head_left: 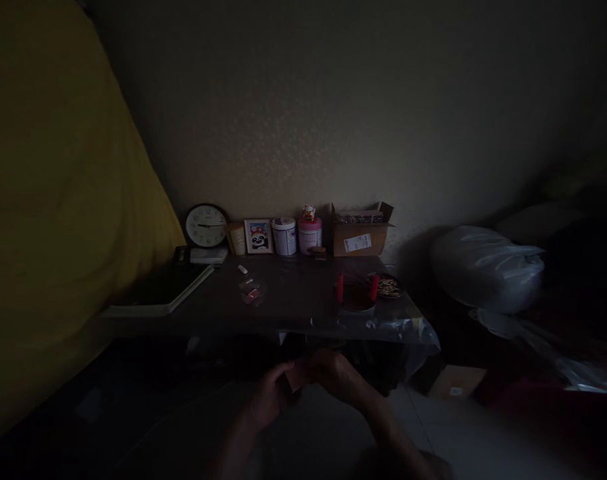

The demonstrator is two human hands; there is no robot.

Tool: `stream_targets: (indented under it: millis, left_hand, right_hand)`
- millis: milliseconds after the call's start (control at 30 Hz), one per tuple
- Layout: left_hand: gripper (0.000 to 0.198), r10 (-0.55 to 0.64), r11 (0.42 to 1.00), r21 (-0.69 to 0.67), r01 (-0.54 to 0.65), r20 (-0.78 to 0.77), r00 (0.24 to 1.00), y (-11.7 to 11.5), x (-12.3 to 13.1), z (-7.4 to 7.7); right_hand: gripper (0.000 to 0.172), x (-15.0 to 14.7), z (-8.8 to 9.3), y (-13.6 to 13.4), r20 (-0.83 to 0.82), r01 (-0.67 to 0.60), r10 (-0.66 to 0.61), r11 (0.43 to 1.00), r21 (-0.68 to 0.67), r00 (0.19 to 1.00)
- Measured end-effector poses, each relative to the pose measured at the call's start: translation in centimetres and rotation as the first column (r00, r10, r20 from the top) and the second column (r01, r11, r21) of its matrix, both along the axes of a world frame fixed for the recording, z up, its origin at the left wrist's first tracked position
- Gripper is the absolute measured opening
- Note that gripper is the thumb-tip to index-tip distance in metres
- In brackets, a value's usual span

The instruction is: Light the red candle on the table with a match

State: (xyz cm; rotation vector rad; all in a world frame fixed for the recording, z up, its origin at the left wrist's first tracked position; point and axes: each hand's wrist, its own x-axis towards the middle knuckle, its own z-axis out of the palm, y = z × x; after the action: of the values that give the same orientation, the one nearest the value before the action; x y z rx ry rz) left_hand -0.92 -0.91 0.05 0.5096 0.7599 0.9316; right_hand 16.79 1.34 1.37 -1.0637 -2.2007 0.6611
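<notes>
Low in front of the table, my left hand (269,399) is closed, with thumb and fingers pinching a small flat pinkish-brown piece (296,375), too dim to name more closely. My right hand (335,375) is curled shut at the right side of the same piece, its fingertips mostly hidden. Both hands are close together over the floor, below the table's front edge. On the table (293,287) above them lies a clear plastic bag (251,293) with something pink in it, and a small white object (242,269).
Two red upright cylinders (339,289) stand by a round dish of thin sticks (388,287). Along the wall are a clock (206,225), a framed panda picture (259,237), two tubs (284,237) and an open cardboard box (359,239). A stuffed plastic bag (486,270) lies right.
</notes>
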Motion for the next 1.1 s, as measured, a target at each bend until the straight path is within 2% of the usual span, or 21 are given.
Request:
stream_targets:
  millis: [167, 367, 467, 600, 767, 933, 1100]
  left_hand:
    - [0.027, -0.012, 1.000, 0.027, 0.012, -0.011, 1.000, 0.0, 0.0, -0.2]
    - [0.027, 0.001, 0.996, 0.092, -0.003, 0.024, 1.000, 0.6, -0.2, -1.7]
    - [0.028, 0.030, 0.994, 0.107, -0.035, 0.045, 0.999, 0.8, -0.1, -2.2]
    - [0.028, 0.097, 0.989, 0.104, -0.102, 0.053, 0.994, 0.9, 0.1, -2.0]
    - [0.030, 0.143, 0.984, 0.113, -0.139, -0.028, 0.989, 0.9, -0.1, -1.8]
    - [0.018, 0.219, 0.964, 0.186, -0.191, -0.142, 0.965, 0.7, -0.2, -1.8]
    - [0.016, 0.250, 0.964, 0.144, -0.223, -0.218, 0.943, 0.5, -0.1, -1.5]
  right_hand:
    - [0.014, 0.1, 0.4, -0.2, -0.016, -0.002, 0.002, 1.000, -0.014, 1.000]
    - [0.007, 0.5, -0.3, 0.2, -0.037, 0.010, -0.011, 1.000, -0.024, 0.999]
    - [0.014, 1.1, -0.3, 0.6, -0.058, 0.017, -0.018, 1.000, -0.014, 0.998]
    - [0.025, 1.5, -0.3, 1.2, -0.083, 0.059, -0.058, 0.998, 0.013, 0.995]
    - [0.028, 0.5, -0.5, 0.9, -0.119, 0.100, -0.097, 0.995, 0.020, 0.988]
    - [0.021, -0.7, -0.4, 0.2, -0.146, 0.107, -0.106, 0.994, -0.001, 0.984]
    - [0.019, -1.0, -0.2, 0.0, -0.198, 0.119, -0.133, 0.990, -0.082, 0.971]
